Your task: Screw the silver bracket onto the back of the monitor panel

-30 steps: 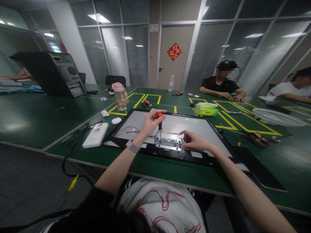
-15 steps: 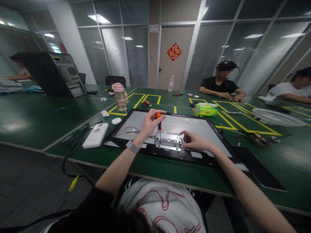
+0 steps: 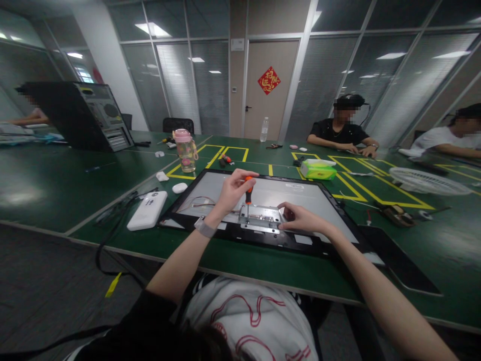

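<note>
My left hand point(image 3: 233, 189) is closed around the top of an orange and black screwdriver point(image 3: 248, 190). The screwdriver stands nearly upright, its tip down at the left part of a silver metal bracket point(image 3: 259, 227). My right hand point(image 3: 300, 218) grips the bracket's right end between thumb and fingers. The bracket lies at the near edge of a flat display panel point(image 3: 263, 188) with a grey back and black frame. Thin wires point(image 3: 199, 202) run across the panel's left side. Whether the tip sits in a screw is too small to tell.
A white power bank point(image 3: 148, 210) and a white case point(image 3: 179, 188) lie left of the panel. Behind it stand a pink-lidded bottle point(image 3: 186, 153) and a green tissue pack point(image 3: 318, 169). A black flat panel point(image 3: 398, 258) lies at right. A co-worker point(image 3: 343, 125) sits across the table.
The screwdriver's handle has tilted slightly to the right, and my left hand's fingers have shifted a little with it. My right hand stays in place on the bracket.
</note>
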Motion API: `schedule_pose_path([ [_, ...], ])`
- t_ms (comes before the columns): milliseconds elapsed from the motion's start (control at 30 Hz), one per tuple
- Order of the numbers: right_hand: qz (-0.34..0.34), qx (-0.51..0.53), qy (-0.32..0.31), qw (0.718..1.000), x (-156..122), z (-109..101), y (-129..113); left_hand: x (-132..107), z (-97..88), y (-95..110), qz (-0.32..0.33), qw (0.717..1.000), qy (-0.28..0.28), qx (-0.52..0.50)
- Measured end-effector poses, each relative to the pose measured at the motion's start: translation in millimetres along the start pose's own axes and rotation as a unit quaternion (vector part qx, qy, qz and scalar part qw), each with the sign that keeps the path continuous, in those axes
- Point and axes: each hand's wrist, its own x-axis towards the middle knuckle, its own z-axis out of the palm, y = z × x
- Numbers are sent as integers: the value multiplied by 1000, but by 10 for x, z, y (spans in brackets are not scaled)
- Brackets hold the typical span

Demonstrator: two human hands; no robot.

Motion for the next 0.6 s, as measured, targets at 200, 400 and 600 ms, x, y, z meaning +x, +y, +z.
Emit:
schedule_pose_path([
  [200, 1, 3, 3, 1000, 0, 8, 15, 5, -3, -7, -22, 998, -16, -50],
  [400, -1, 5, 4, 1000, 4, 6, 3, -11, 11, 45, -4, 1000, -14, 3],
  [600, 1, 4, 5, 1000, 1, -1, -13, -24, 11, 55, -1, 1000, -23, 12],
])
